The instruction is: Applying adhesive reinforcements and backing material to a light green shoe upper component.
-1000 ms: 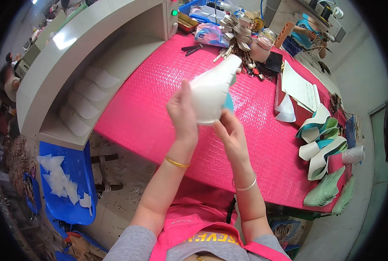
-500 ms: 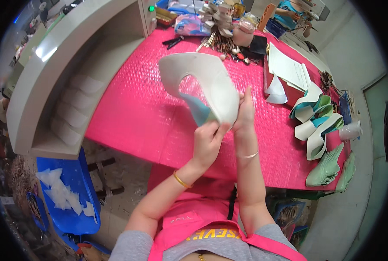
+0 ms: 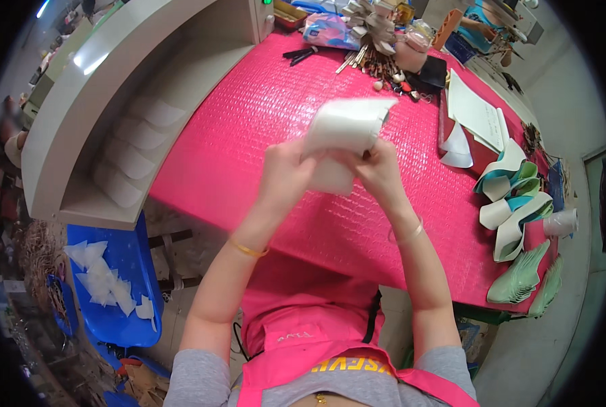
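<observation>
A white shoe upper (image 3: 349,125) is held above the pink table between my two hands, bent over into a curve. My left hand (image 3: 284,175) grips its left edge, thumb pressed against the white face. At its lower right, my right hand (image 3: 379,168) pinches the edge with bent fingers. A lower flap of the piece hangs below and between the hands, slightly blurred. Its inner side is mostly turned out of sight. More uppers (image 3: 520,216), white with teal and green linings, lie folded at the table's right side.
A pale curved-top machine (image 3: 42,152) with white pieces on its shelf stands left. Below it is a blue tray (image 3: 123,332) with white scraps. Brushes (image 3: 377,64) and a notebook (image 3: 476,112) lie toward the back. Stacked pale green shoe pieces (image 3: 517,275) sit at the right corner.
The upper has been turned and folded over, so its opening and teal lining no longer show. My left hand has moved left and up, my forearms are farther apart, and the view has shifted.
</observation>
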The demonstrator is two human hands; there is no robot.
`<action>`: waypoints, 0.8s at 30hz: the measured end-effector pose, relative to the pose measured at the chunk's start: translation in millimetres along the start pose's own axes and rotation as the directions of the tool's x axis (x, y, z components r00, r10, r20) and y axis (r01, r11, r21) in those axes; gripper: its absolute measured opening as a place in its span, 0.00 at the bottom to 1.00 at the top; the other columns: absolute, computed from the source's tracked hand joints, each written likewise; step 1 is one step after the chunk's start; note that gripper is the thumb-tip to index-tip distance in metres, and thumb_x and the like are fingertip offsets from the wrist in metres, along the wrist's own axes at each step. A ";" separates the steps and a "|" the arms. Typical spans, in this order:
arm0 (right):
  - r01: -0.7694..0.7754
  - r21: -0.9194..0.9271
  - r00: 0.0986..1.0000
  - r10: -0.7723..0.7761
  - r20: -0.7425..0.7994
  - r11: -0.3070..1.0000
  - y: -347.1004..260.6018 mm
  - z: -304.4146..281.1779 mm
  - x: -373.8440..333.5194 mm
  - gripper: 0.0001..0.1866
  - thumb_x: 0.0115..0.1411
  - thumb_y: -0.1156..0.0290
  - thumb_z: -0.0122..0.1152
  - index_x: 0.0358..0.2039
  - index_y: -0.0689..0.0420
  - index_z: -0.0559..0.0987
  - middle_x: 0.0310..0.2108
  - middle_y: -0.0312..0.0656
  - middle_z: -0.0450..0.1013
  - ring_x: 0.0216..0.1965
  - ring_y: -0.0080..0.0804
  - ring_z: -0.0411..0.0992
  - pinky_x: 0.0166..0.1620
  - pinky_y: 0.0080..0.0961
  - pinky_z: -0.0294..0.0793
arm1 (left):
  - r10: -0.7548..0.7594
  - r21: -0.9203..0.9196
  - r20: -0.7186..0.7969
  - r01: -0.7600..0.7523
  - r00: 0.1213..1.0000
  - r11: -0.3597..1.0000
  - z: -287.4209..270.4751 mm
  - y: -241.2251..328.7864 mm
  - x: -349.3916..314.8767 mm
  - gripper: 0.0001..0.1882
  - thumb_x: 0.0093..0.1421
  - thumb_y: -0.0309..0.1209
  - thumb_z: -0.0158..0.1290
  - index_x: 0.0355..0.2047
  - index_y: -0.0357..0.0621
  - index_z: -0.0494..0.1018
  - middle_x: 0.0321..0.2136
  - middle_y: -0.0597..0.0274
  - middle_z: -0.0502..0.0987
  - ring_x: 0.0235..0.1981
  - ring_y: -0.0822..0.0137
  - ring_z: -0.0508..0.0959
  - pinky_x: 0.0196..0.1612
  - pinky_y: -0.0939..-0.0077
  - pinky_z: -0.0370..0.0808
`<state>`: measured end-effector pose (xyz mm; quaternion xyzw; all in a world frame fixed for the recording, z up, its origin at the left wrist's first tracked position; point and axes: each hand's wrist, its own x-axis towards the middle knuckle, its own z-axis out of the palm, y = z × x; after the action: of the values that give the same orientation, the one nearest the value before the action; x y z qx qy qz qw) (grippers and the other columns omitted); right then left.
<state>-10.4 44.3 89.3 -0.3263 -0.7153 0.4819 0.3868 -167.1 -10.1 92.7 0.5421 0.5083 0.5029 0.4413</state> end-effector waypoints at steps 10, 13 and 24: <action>0.035 -0.422 0.982 0.047 0.184 0.906 -4.1 44.3 -1.1 0.17 0.51 0.71 0.53 0.41 0.63 0.69 0.32 0.56 0.70 0.36 0.52 0.69 0.39 0.36 0.69 | 0.084 0.373 -0.423 0.089 0.902 0.924 12.5 -53.9 3.5 0.38 0.56 0.42 0.48 0.58 0.33 0.44 0.49 0.42 0.58 0.52 0.54 0.59 0.50 0.69 0.60; 0.393 -0.610 0.878 -0.479 0.025 0.688 -22.8 24.1 -12.7 0.25 0.47 0.72 0.59 0.47 0.62 0.66 0.36 0.51 0.70 0.41 0.48 0.68 0.43 0.41 0.64 | -0.041 0.269 -0.495 0.198 0.868 0.943 -16.6 -67.0 13.8 0.38 0.58 0.47 0.43 0.58 0.32 0.44 0.49 0.38 0.54 0.52 0.45 0.56 0.52 0.66 0.57; 0.003 -0.203 0.946 -0.068 -0.316 0.979 -41.6 3.5 35.9 0.18 0.55 0.55 0.50 0.23 0.59 0.72 0.14 0.38 0.65 0.19 0.32 0.67 0.24 0.26 0.64 | -0.338 -0.173 -0.069 0.322 0.939 0.931 -8.4 -24.3 0.0 0.25 0.61 0.49 0.35 0.43 0.38 0.64 0.39 0.45 0.69 0.39 0.60 0.69 0.41 0.62 0.64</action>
<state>-34.9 59.5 136.2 -0.4246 -0.6933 0.3412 0.4719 -178.1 -8.1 69.5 0.3867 0.5712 0.4864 0.5363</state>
